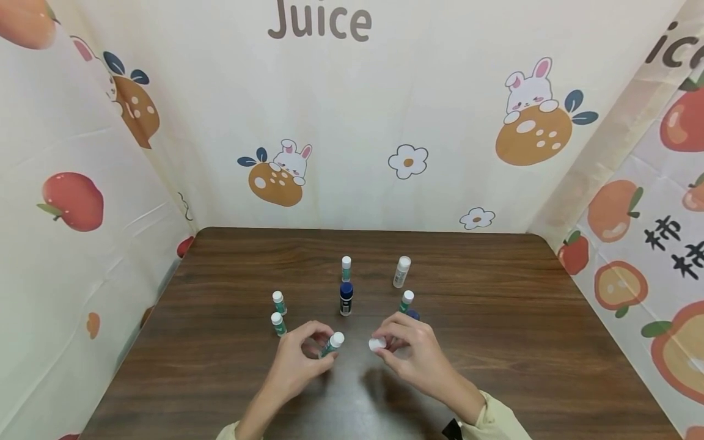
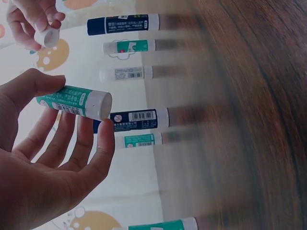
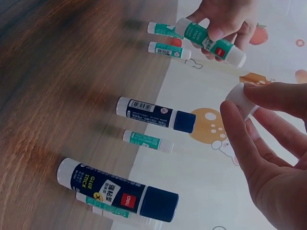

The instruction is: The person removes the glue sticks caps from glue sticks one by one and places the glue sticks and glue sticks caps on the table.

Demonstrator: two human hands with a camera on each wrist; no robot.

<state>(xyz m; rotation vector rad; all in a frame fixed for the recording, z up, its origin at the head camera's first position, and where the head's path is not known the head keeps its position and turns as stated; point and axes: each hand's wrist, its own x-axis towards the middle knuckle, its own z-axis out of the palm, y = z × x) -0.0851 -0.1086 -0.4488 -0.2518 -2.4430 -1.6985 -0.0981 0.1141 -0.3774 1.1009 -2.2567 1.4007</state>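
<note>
My left hand (image 1: 297, 360) grips a green glue stick (image 2: 72, 103) between thumb and fingers, raised over the table with its white top leaning to the right in the head view. A white cap (image 1: 377, 344) is pinched by the fingertips of my right hand (image 1: 412, 351), a short gap to the right of the glue stick. Close behind the right hand stand a green glue stick (image 1: 406, 300) and a dark blue glue stick (image 3: 117, 189), mostly covered by that hand in the head view. Two green glue sticks (image 1: 279, 303) stand upright beyond the left hand.
Mid-table, a dark blue glue stick (image 1: 346, 299) stands in front of a small green one (image 1: 346, 269). A white glue stick (image 1: 402, 272) stands farther back on the right. The brown wooden table (image 1: 495, 293) is bordered by printed cloth (image 1: 352, 110) at the back and sides.
</note>
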